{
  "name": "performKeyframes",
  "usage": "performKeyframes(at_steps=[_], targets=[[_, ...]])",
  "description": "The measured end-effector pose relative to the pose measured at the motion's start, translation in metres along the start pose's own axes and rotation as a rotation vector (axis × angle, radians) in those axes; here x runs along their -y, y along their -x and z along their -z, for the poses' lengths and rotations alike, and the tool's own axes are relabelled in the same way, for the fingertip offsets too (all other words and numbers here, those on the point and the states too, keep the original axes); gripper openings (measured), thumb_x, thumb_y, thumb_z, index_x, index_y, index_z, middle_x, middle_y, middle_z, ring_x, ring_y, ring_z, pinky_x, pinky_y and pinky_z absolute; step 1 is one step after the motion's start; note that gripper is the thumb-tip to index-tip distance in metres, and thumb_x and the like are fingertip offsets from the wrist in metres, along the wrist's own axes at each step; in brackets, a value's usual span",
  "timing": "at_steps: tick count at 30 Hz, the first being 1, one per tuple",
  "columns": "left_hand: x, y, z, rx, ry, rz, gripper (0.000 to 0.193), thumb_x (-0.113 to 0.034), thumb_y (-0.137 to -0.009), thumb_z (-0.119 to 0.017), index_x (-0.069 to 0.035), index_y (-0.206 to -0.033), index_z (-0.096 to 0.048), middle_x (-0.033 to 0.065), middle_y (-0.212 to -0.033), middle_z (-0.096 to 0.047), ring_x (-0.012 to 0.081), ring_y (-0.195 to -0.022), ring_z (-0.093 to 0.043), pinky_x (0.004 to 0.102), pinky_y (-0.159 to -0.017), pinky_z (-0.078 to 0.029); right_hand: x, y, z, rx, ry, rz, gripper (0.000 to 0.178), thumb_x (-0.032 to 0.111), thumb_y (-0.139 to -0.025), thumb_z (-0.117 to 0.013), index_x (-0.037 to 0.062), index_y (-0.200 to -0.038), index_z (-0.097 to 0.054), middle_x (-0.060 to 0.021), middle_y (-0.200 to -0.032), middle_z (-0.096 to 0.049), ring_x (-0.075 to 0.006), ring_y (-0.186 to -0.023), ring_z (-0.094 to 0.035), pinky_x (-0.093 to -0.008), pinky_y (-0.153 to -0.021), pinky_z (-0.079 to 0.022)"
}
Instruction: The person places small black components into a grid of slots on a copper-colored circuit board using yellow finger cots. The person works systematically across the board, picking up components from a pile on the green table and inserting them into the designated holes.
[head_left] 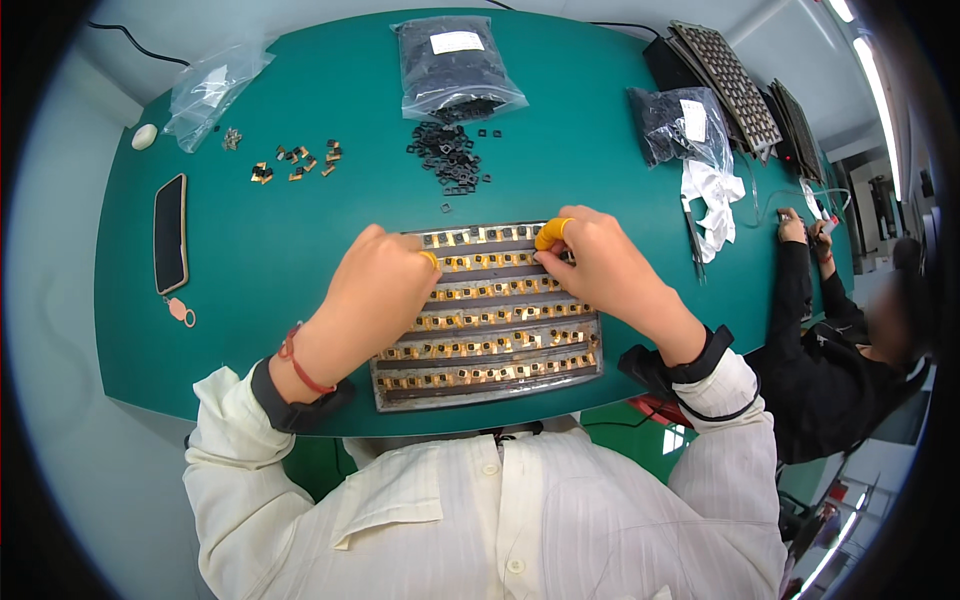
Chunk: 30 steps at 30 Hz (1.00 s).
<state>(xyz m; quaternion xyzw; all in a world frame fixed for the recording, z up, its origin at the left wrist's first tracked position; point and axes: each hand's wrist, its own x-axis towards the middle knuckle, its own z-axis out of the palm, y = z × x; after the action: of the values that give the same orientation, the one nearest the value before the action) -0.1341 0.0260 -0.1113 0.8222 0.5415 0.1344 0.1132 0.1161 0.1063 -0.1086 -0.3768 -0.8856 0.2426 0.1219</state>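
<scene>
A metal tray [490, 393] lies in front of me, carrying several rows of small black square parts on gold-coloured flexible strips. My left hand [383, 283] is over the tray's left side, its fingers curled closed with a yellow finger cot [430, 259] at the tip. Whatever it pinches is hidden. At the tray's upper right, my right hand [605, 262] has thumb and forefinger drawn together above the upper rows, also wearing a yellow finger cot [550, 234]. Anything between those fingertips is too small to make out.
Beyond the tray lies a pile of black square pieces [447, 155] before a clear bag [455, 70]. Loose gold-strip parts [300, 160] and a phone [171, 235] are left. Tweezers [693, 235], white tissue [715, 205] and another bag [680, 125] are right, near a co-worker [830, 370].
</scene>
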Motion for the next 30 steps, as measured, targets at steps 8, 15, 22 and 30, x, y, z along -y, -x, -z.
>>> performKeyframes(at_steps=[8,15,22,30], targets=[[-0.012,-0.003,0.005,0.201,-0.077,0.028,0.037,-0.026,-0.088,-0.067,0.002,-0.064,-0.067,0.0180,-0.060,-0.062,0.0354,-0.056,-0.061,0.0424,-0.059,-0.051,0.002,0.001,-0.014,-0.031,0.067,0.094,0.018,0.012,-0.082,-0.072,-0.0048,-0.087,-0.070,-0.0164,-0.081,-0.062,-0.0319,-0.073,-0.062,-0.0403,-0.066,-0.051],[0.009,-0.024,0.023,0.177,0.161,0.171,0.031,-0.022,-0.086,-0.070,0.008,-0.079,-0.071,0.0208,-0.065,-0.065,0.0355,-0.061,-0.066,0.0390,-0.060,-0.054,0.027,0.011,-0.017,0.128,0.143,-0.086,0.033,0.022,-0.086,-0.070,-0.0051,-0.067,-0.067,-0.0228,-0.060,-0.059,-0.0398,-0.057,-0.060,-0.0462,-0.059,-0.050],[0.037,-0.055,-0.005,-0.026,0.350,0.267,0.024,-0.012,-0.079,-0.076,0.009,-0.090,-0.071,0.0171,-0.072,-0.070,0.0253,-0.065,-0.069,0.0335,-0.063,-0.054,0.019,-0.002,-0.008,0.163,0.092,0.021,0.033,0.021,-0.086,-0.069,-0.0077,-0.069,-0.067,-0.0258,-0.060,-0.059,-0.0394,-0.057,-0.062,-0.0452,-0.059,-0.051],[0.023,-0.050,0.002,-0.003,0.113,0.264,0.018,-0.013,-0.081,-0.073,0.004,-0.083,-0.072,0.0199,-0.076,-0.068,0.0335,-0.070,-0.067,0.0390,-0.065,-0.054,-0.005,-0.065,0.021,0.030,-0.091,-0.101,0.021,0.009,-0.080,-0.073,-0.0073,-0.092,-0.072,-0.0228,-0.079,-0.070,-0.0315,-0.071,-0.070,-0.0375,-0.066,-0.055]])
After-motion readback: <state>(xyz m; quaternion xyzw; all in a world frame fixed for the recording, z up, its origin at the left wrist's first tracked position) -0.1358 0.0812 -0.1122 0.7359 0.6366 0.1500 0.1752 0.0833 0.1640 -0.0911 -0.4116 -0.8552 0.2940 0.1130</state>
